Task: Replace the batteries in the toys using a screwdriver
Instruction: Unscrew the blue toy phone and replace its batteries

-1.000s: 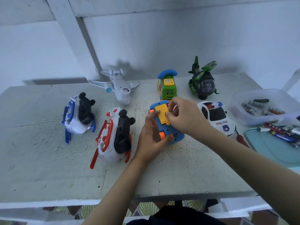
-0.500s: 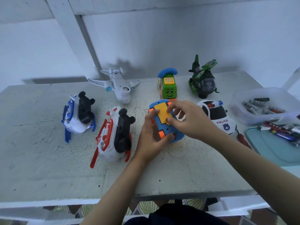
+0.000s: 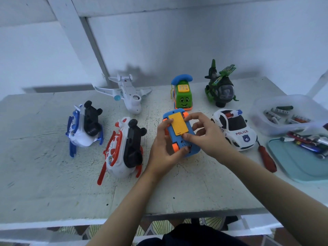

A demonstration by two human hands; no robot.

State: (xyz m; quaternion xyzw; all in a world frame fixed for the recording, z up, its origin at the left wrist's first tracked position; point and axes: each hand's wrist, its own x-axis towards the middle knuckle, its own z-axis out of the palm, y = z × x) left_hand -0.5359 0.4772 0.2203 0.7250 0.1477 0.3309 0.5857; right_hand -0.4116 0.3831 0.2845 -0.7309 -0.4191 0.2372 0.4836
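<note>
Fingers (image 3: 193, 116) of the right hand (image 3: 207, 137) were curled narrow around the yellow battery cover (image 3: 178, 124), thumb on its near end. The left hand (image 3: 163, 151) gripped the upturned blue toy car (image 3: 183, 143) from its left, mid-table (image 3: 53, 174). The cover's long axis ran near to far. The red-handled screwdriver (image 3: 267, 158) lay rightward, just beyond the police car (image 3: 234, 128), so the right hand seemed better placed to fetch it.

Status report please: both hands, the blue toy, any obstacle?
Left hand grips blue toy car, underside up. Right hand pinches its yellow battery cover. Screwdriver lies apart; nothing blocks.
</note>
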